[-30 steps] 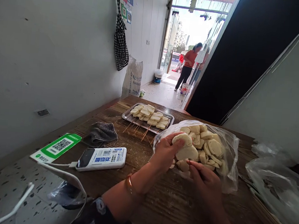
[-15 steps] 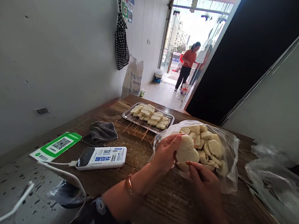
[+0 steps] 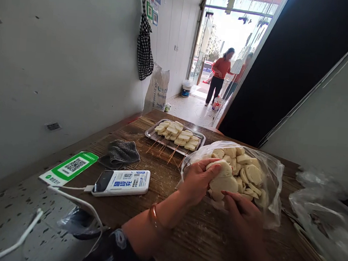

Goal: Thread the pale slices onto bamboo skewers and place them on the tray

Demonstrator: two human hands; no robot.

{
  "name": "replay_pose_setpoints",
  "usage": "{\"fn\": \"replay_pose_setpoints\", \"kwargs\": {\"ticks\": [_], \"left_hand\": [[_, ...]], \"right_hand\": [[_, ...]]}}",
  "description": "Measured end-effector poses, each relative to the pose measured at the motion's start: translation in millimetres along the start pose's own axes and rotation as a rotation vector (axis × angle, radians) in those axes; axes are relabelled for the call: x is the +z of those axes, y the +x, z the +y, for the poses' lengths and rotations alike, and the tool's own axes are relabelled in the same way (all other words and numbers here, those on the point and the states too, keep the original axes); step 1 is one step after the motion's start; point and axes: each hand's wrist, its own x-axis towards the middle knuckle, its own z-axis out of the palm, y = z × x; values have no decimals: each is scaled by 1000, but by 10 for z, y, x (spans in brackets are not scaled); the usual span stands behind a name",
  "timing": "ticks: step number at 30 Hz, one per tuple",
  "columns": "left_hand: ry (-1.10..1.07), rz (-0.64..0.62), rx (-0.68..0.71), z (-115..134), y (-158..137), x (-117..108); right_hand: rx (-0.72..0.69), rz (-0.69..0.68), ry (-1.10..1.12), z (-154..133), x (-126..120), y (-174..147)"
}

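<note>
My left hand (image 3: 198, 178) is closed round pale steamed bun slices (image 3: 223, 182), with the thumb across the upper one. The slices sit edge to edge, facing me. Just below them, my right hand (image 3: 243, 210) pinches what looks like a thin wooden skewer at the slices' lower edge; most of it is hidden by the fingers. Behind both hands an open clear plastic bag (image 3: 275, 170) holds many more loose slices (image 3: 251, 173). Farther back, a metal tray (image 3: 201, 142) carries skewered slices (image 3: 174, 129), their sticks (image 3: 174, 152) jutting over the near rim.
Left of my hands lie a grey cloth (image 3: 121, 152), a white power bank with a phone (image 3: 121, 182) and cable, and a green QR-code card (image 3: 73, 167). Crumpled plastic bags (image 3: 321, 206) lie at the right. A person (image 3: 220, 72) in an orange top stands by the glass door.
The view has shifted slightly, so the scene sits a little further right. Both hands keep their grips; the upper slice looks tilted a bit more. The right fingertips stay by the lower slice.
</note>
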Motion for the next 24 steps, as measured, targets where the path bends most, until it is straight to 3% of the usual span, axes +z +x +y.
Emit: {"fn": "replay_pose_setpoints", "kwargs": {"ticks": [24], "left_hand": [[40, -6, 2, -30, -20, 22]], "right_hand": [[-2, 29, -71, 2, 31, -19]]}}
